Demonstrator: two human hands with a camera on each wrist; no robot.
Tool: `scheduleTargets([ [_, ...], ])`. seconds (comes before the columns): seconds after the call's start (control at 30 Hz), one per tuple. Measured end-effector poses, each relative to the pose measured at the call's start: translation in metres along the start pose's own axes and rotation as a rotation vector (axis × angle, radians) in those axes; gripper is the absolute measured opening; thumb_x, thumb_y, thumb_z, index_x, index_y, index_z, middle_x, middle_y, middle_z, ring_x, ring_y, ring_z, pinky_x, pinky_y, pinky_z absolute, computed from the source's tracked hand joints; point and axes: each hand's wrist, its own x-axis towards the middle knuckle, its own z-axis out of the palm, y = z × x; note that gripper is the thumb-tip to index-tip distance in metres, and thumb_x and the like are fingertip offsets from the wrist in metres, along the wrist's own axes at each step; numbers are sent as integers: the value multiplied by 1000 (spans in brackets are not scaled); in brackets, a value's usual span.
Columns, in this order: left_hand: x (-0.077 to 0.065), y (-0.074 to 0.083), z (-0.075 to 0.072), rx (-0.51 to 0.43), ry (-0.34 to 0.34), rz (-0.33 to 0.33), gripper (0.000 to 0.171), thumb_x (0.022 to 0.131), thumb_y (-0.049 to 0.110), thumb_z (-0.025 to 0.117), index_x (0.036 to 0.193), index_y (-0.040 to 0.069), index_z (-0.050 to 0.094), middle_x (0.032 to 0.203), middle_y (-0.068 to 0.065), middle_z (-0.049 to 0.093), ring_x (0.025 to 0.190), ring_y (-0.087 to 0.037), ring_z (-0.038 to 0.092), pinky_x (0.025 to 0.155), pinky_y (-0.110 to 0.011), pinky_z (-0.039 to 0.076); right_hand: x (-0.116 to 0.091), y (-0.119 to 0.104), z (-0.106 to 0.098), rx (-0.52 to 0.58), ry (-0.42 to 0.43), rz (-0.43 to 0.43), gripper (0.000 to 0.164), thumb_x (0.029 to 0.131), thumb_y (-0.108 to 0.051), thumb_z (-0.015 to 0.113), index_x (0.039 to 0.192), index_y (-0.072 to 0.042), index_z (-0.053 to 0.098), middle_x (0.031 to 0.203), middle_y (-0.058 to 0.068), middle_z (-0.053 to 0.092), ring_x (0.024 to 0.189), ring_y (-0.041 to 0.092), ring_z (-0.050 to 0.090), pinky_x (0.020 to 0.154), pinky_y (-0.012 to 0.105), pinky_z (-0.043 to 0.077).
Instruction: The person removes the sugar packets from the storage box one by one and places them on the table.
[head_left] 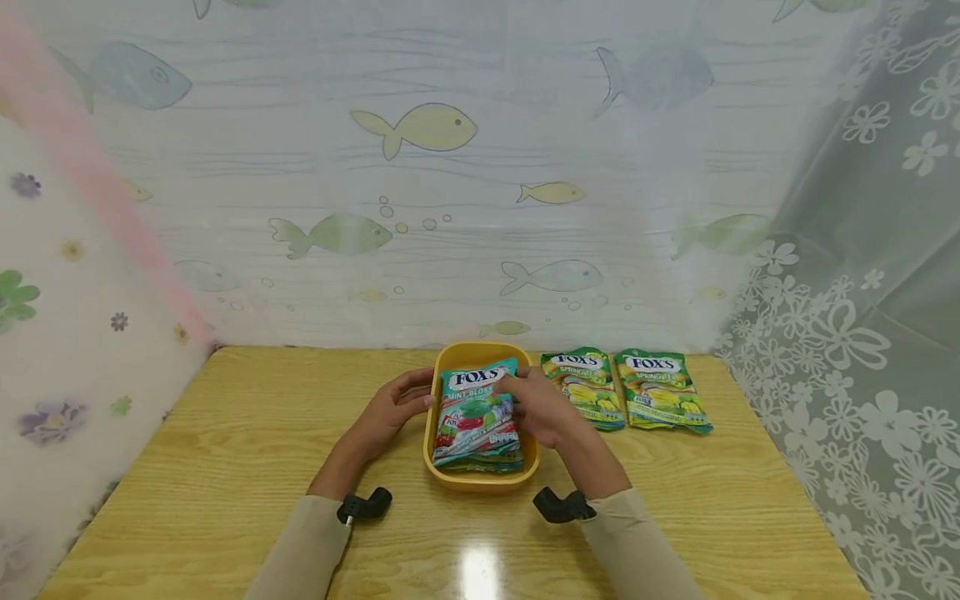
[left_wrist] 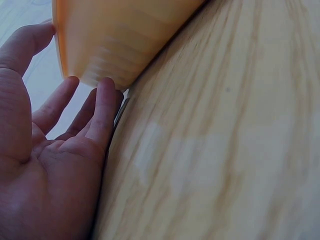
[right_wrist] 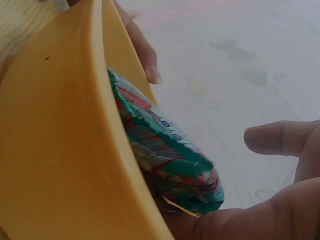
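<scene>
A yellow plastic bin (head_left: 483, 483) stands on the table between both hands. Inside it, a teal Fox's candy bag (head_left: 472, 417) with red fruit prints lies face up, its top edge tilted over the far rim area, and the green edge of another bag shows beneath. My left hand (head_left: 390, 408) touches the bin's left side, fingers extended and fingertips at the rim and wall. My right hand (head_left: 543, 408) reaches over the right rim at the teal bag. In the right wrist view one digit (right_wrist: 275, 138) stands apart from the bag, while another reaches in below it.
Two green and yellow Fox's candy bags (head_left: 581, 387) (head_left: 660, 387) lie side by side to the right of the bin, near the table's back edge. Behind the wooden table (head_left: 225, 467) hangs a fish-printed curtain (head_left: 450, 275). Black wrist cameras (head_left: 365, 505) sit on both wrists.
</scene>
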Motion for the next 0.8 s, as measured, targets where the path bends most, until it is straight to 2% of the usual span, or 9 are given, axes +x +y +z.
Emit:
scheduleTargets([
  [0.17,-2,2,0,-6,1,-7,56,107,28,68,158,16,49,161,-9,50,150,-30,46,119,-44,45,1,4,5,29,36,1,76,103,-12,58,160,-1,9,137,25,49,93,22,55,84,31,53],
  [0.33,-3,5,0,-4,-4,-1,56,107,27,67,159,15,48,161,-10,49,150,-32,46,119,-46,45,0,6,11,39,87,32,80,105,-11,59,161,-5,1,147,29,41,117,34,61,105,45,54],
  [0.43,-4,7,0,3,-6,0,56,107,27,67,159,16,48,162,-10,49,151,-31,46,119,-46,45,0,6,14,37,96,32,78,105,-11,59,158,-7,3,147,30,41,124,40,60,109,52,52],
  [0.53,-4,10,0,4,-6,-3,55,107,28,67,158,17,48,161,-9,49,151,-31,46,119,-46,45,0,7,16,11,106,7,73,106,-10,59,158,-6,7,144,29,44,122,39,62,105,51,56],
  [0.63,-5,13,0,-6,-8,-7,56,107,27,68,158,16,48,161,-10,49,151,-31,45,119,-45,45,1,10,17,-28,113,-30,73,107,-8,58,160,-4,7,142,29,46,117,36,65,96,43,60],
  [0.8,-8,17,0,-18,-13,-7,57,107,26,67,159,13,47,161,-12,49,151,-33,45,117,-41,47,1,14,20,-39,114,-60,77,105,-5,58,162,-3,6,141,29,47,110,33,66,86,36,61],
])
